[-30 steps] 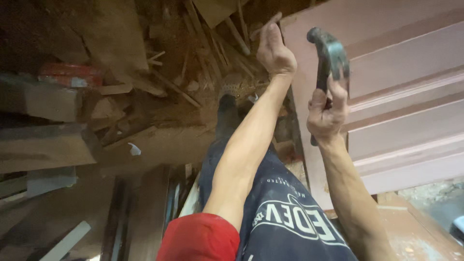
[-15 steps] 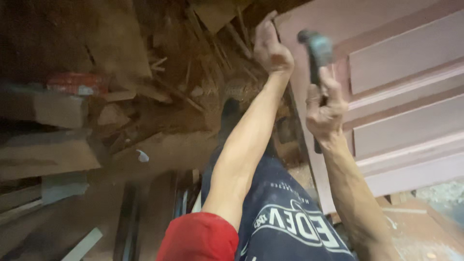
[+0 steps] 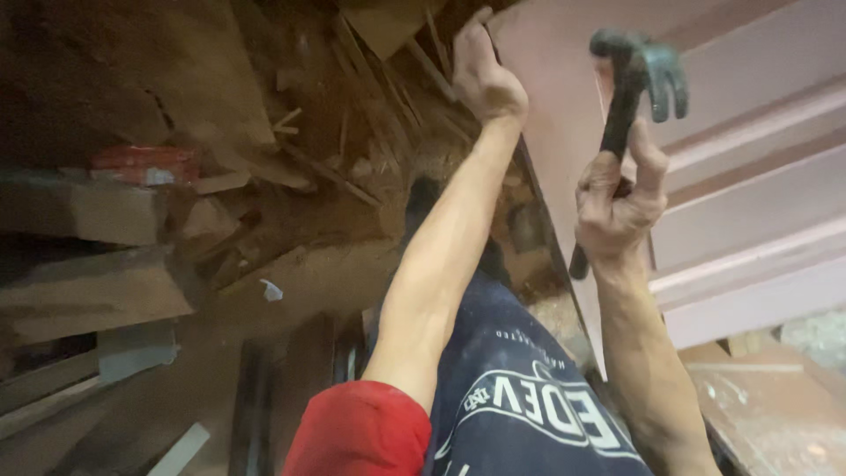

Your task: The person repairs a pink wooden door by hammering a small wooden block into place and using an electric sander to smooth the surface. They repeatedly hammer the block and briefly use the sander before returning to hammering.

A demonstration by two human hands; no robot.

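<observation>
Hammer (image 3: 636, 84) | right hand (image 3: 617, 207) clamped on handle | left hand (image 3: 485, 79) grips panel (image 3: 564, 106) edge

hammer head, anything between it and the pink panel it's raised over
Nothing visible does. The right hand holds the hammer raised in front of the pink panel, with no object showing between them. The left hand grips the panel's left edge, off to the side of the hammer.

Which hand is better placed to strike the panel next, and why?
Right. The right hand holds the hammer raised beside the panel; the left hand is busy gripping its edge.
</observation>
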